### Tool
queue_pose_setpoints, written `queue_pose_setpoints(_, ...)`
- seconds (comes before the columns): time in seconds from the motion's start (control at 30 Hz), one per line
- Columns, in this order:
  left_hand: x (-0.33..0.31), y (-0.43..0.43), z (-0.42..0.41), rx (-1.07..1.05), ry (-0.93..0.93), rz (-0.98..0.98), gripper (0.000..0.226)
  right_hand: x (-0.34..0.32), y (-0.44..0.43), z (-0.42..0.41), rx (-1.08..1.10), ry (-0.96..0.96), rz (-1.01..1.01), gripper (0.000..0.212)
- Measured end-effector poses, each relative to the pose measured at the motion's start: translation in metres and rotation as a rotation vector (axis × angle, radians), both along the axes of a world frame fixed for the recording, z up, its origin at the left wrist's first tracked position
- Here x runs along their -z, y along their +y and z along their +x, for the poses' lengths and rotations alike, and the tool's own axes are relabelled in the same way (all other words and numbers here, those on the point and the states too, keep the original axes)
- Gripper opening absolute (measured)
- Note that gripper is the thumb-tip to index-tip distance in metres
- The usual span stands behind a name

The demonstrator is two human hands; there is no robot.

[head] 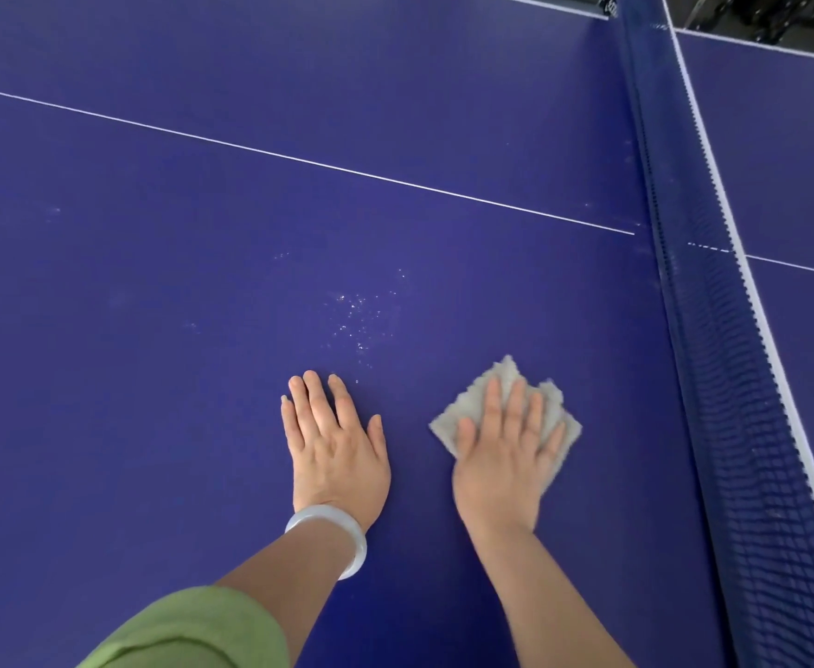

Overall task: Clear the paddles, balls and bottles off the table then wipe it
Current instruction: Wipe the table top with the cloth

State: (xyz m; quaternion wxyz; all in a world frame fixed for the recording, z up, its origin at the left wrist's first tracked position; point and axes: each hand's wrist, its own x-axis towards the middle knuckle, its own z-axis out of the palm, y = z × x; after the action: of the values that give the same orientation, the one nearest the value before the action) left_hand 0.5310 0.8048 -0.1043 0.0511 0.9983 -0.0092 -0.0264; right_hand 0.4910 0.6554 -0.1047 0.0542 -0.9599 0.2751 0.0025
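On the blue table, left hand flat, fingers straight, right hand pressing cloth flat.

One head-worn camera is looking forward and steeply down onto the table, hovering close above its blue top. It is facing across the width toward the far edge, with the net running down the right side of the frame. The left hand and right hand are sitting low, near centre.
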Motion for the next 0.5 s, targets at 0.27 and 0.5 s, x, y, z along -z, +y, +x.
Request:
queue_pose_setpoints(0.27, -0.005, 0.015, 0.0, 0.048, 0.006, -0.267, 0.057, 0.007, 0.014, 0.026, -0.097, -0.01, -0.008, 0.059)
queue_pose_setpoints(0.5, -0.02, 0.127, 0.02, 0.025, -0.115, -0.358, 0.056, 0.013, 0.011, 0.026, -0.089, -0.003, -0.03, 0.063)
